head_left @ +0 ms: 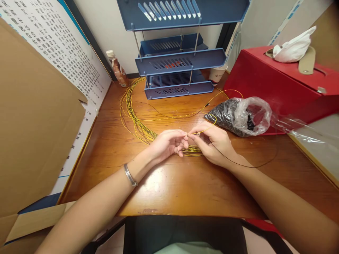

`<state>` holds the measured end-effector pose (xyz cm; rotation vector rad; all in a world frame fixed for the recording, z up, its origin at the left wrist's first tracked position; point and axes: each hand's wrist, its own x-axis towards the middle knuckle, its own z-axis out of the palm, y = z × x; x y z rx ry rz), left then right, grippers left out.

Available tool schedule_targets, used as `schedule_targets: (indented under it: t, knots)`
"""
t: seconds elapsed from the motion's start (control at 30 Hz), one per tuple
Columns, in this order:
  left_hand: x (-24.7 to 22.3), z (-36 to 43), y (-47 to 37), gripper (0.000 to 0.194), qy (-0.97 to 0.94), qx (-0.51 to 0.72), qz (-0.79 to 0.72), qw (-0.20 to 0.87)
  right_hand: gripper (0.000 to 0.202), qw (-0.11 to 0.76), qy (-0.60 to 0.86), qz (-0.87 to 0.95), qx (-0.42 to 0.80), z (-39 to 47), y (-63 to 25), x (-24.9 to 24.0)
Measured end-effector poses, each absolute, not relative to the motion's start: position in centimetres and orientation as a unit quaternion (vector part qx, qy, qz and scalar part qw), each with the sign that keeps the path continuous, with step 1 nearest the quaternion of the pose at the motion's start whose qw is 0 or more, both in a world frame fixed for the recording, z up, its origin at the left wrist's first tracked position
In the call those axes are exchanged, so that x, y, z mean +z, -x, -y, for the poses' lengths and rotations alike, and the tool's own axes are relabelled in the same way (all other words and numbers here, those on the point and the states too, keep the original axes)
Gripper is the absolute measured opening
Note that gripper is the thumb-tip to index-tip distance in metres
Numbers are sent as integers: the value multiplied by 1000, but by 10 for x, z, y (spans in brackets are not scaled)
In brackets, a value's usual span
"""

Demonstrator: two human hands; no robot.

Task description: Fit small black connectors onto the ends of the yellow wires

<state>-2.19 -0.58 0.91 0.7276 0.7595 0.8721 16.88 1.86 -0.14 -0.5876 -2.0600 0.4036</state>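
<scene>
Above the wooden table, the fingertips of my two hands meet. My left hand [169, 143], with a metal bracelet at its wrist, has thumb and index finger pinched at the wire ends, the other fingers loosely curled. My right hand [215, 144] pinches a thin yellow wire [216, 119] and a thin dark wire [238, 163] close to those ends. The dark wire loops out over my right forearm. Behind and under my hands lies a loose coil of yellow and dark wire [136, 121]. The exact tips between the fingers are too small to make out.
To the right lies an open clear plastic bag [225, 113] of small black pieces, beside a red box [254, 81] with tissue on top. At the back stand a blue tiered rack [180, 92], a brown bottle [119, 72] and a paper cup [216, 74]. Cardboard [34, 116] flanks the left.
</scene>
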Motion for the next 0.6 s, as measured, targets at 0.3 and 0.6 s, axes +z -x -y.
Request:
schedule_targets:
  t: [0.3,0.6]
  knots:
    - [6,3,25,13,-293,381,-321,816,12,458,227,845,152,-20,-168,-1]
    - [6,2,23,27,-386,417,-390,725,4,467,313,796,226,-15,-168,2]
